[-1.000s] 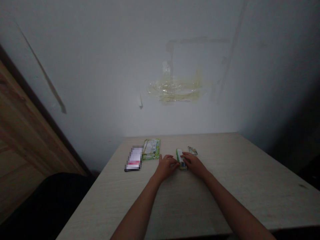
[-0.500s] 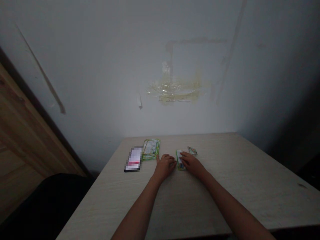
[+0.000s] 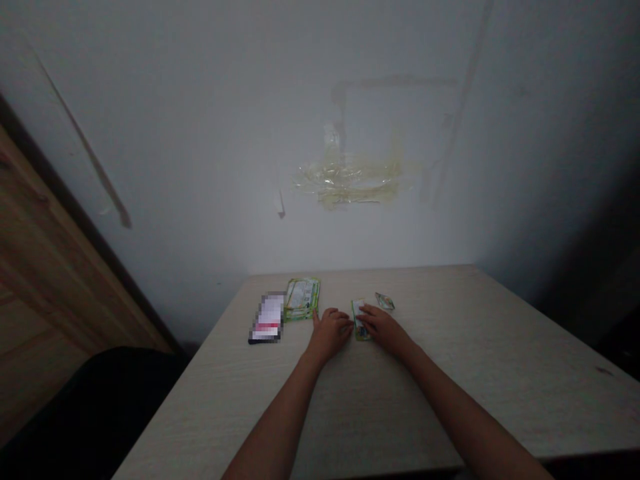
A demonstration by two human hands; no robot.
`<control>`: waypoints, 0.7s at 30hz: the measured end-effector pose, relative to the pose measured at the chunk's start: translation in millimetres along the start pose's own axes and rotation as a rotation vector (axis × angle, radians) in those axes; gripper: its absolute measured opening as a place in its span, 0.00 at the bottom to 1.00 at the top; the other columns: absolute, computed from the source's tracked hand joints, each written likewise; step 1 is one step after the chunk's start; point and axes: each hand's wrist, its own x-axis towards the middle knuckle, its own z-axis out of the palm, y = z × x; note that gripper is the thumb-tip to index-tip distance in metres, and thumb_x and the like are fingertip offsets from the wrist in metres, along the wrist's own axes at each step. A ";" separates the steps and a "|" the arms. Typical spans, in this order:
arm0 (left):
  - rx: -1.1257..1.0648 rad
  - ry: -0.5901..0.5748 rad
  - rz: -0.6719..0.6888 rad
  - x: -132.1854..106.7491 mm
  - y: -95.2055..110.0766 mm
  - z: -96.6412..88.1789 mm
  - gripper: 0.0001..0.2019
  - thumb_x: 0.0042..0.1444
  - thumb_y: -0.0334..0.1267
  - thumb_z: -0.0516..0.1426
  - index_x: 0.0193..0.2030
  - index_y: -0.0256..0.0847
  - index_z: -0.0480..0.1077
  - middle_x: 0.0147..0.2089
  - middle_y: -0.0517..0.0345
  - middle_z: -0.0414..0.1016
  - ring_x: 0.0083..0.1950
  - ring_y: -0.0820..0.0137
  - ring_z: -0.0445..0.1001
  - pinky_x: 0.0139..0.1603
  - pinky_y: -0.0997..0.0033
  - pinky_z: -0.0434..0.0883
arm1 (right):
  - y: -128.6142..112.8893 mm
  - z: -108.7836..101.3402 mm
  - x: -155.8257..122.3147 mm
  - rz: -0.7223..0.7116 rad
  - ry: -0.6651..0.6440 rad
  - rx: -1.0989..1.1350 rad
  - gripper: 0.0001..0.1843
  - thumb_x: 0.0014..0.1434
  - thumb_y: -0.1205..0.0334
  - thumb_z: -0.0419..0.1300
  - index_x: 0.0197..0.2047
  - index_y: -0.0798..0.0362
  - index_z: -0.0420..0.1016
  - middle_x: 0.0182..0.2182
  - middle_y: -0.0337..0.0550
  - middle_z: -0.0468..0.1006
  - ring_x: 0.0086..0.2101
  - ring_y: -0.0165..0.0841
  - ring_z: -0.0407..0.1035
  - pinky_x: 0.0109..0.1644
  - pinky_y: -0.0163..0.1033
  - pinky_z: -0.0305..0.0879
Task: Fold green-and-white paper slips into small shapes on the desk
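A narrow green-and-white printed packet [image 3: 358, 329], flat or folded, lies on the table between my two hands. My right hand [image 3: 387, 330] rests over its right side, fingers stretched out across it and covering part of the print. Just left of the packet, my left hand [image 3: 330, 335] lies on the tabletop with fingers extended toward its left edge. Whether those fingertips touch the packet is hard to make out. The left thumb points up near a stack of similar green-and-white packets [image 3: 303, 297].
A phone [image 3: 270, 319] with a blurred screen lies left of the stack. Beyond my right hand sits a small crumpled or folded piece [image 3: 385, 301]. The pale wooden table [image 3: 450, 300] meets a wall with tape marks [image 3: 355, 183]. A dark chair back [image 3: 115, 400] stands at left.
Almost nothing differs. The fingers of my right hand have shifted slightly on the packet, while my left hand stays in place.
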 end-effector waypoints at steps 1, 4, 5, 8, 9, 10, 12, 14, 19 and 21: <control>0.001 -0.002 -0.003 -0.1 0.1 0.0 0.10 0.60 0.45 0.55 0.45 0.55 0.76 0.51 0.58 0.77 0.60 0.59 0.64 0.65 0.33 0.41 | -0.3 -0.2 -0.1 -0.002 -0.001 -0.002 0.16 0.62 0.67 0.55 0.52 0.50 0.77 0.57 0.52 0.71 0.58 0.39 0.64 0.63 0.49 0.60; 0.014 -0.001 -0.012 0.2 0.2 0.4 0.10 0.60 0.45 0.55 0.45 0.56 0.76 0.51 0.59 0.77 0.61 0.59 0.64 0.65 0.33 0.41 | -0.8 -0.7 -0.2 -0.013 -0.002 -0.004 0.17 0.62 0.67 0.55 0.52 0.50 0.76 0.57 0.52 0.71 0.59 0.39 0.64 0.64 0.49 0.59; 0.019 -0.004 -0.013 0.5 0.2 0.7 0.10 0.60 0.45 0.55 0.45 0.56 0.76 0.51 0.59 0.77 0.61 0.60 0.64 0.65 0.34 0.42 | -0.8 -0.9 -0.1 -0.016 0.000 -0.004 0.17 0.62 0.66 0.55 0.52 0.50 0.76 0.57 0.52 0.71 0.59 0.39 0.64 0.63 0.49 0.59; 0.026 -0.017 -0.015 1.3 -0.1 1.4 0.10 0.60 0.44 0.55 0.45 0.56 0.77 0.52 0.58 0.77 0.60 0.60 0.64 0.66 0.37 0.43 | -0.6 -1.2 0.3 -0.023 0.002 -0.004 0.17 0.62 0.66 0.55 0.52 0.50 0.76 0.57 0.51 0.71 0.58 0.39 0.64 0.63 0.50 0.60; 0.027 -0.018 -0.015 1.4 -0.4 1.5 0.11 0.60 0.44 0.55 0.45 0.55 0.77 0.52 0.57 0.76 0.60 0.60 0.64 0.67 0.38 0.44 | -0.4 -1.0 0.5 -0.025 0.001 -0.005 0.16 0.62 0.66 0.55 0.52 0.50 0.77 0.57 0.52 0.72 0.58 0.39 0.65 0.63 0.49 0.60; 0.026 -0.018 -0.015 1.4 -0.6 1.6 0.11 0.60 0.44 0.55 0.46 0.55 0.77 0.52 0.57 0.76 0.60 0.60 0.64 0.67 0.38 0.44 | -0.1 -0.7 0.7 -0.026 0.001 -0.006 0.16 0.62 0.67 0.55 0.52 0.50 0.77 0.57 0.52 0.72 0.58 0.39 0.65 0.63 0.49 0.60; 0.021 -0.016 -0.013 1.2 -1.3 1.6 0.11 0.60 0.44 0.55 0.46 0.56 0.77 0.52 0.57 0.76 0.60 0.60 0.64 0.67 0.39 0.45 | 1.1 0.4 1.0 -0.025 0.001 -0.010 0.17 0.62 0.67 0.55 0.52 0.50 0.77 0.57 0.52 0.72 0.58 0.39 0.64 0.63 0.49 0.60; 0.014 -0.013 -0.012 0.8 -1.8 1.5 0.11 0.60 0.44 0.55 0.46 0.56 0.76 0.52 0.58 0.76 0.60 0.60 0.64 0.67 0.38 0.44 | 2.7 1.7 1.4 -0.025 -0.002 -0.015 0.17 0.61 0.68 0.55 0.52 0.50 0.76 0.57 0.52 0.72 0.58 0.39 0.64 0.63 0.49 0.60; 0.020 -0.011 -0.004 0.5 -1.9 0.9 0.11 0.60 0.44 0.55 0.46 0.55 0.77 0.51 0.56 0.77 0.60 0.60 0.65 0.67 0.38 0.46 | 5.0 3.3 1.6 -0.042 0.006 -0.009 0.17 0.61 0.67 0.55 0.52 0.49 0.76 0.56 0.50 0.73 0.59 0.38 0.64 0.63 0.50 0.60; 0.015 -0.016 0.000 0.5 -1.6 0.6 0.11 0.60 0.44 0.55 0.46 0.54 0.77 0.52 0.56 0.76 0.60 0.60 0.64 0.67 0.39 0.46 | 4.3 2.7 1.3 -0.046 0.014 -0.006 0.17 0.62 0.67 0.55 0.52 0.49 0.76 0.55 0.50 0.73 0.59 0.38 0.64 0.63 0.50 0.60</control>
